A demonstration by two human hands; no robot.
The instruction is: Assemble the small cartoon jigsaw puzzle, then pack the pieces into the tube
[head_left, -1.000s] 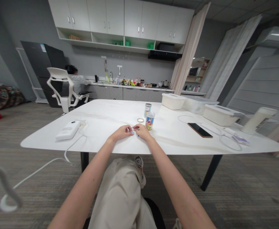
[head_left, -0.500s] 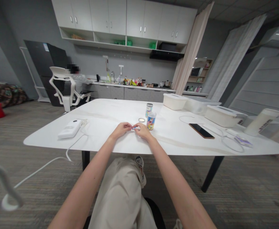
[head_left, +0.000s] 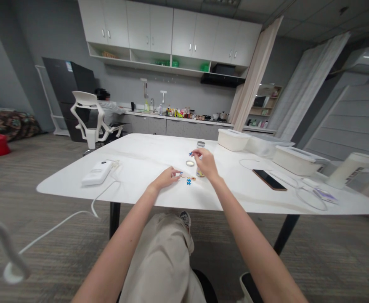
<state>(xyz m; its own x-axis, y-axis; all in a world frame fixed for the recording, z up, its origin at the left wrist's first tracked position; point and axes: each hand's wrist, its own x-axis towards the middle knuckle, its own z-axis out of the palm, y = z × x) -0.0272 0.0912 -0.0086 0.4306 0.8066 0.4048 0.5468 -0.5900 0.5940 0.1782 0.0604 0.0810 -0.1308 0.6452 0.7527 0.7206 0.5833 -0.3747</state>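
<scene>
My right hand (head_left: 205, 162) is raised over the table, pinching a small blue puzzle piece (head_left: 191, 154) between thumb and fingertips. Low at the tabletop, my left hand (head_left: 165, 177) has its fingertips closed on another blue puzzle piece (head_left: 181, 173). Several loose puzzle pieces (head_left: 188, 182), blue and reddish, lie just right of it. Behind my right hand, a cartoon-printed can (head_left: 199, 173) is mostly covered. A second can (head_left: 200, 144) shows its silver top beyond the hand. Flat on the table between the hands lies a round lid (head_left: 189, 163).
A white power bank (head_left: 97, 173) with cables sits on the left of the white table (head_left: 140, 162). To the right are a phone (head_left: 269, 180), lidded boxes (head_left: 233, 140) and a white cup (head_left: 350, 169). Someone sits on an office chair (head_left: 88, 118) at the back left.
My hands were together at the table and are now apart. The right one has risen with a puzzle piece, and loose pieces now show on the table. The view has tilted slightly up.
</scene>
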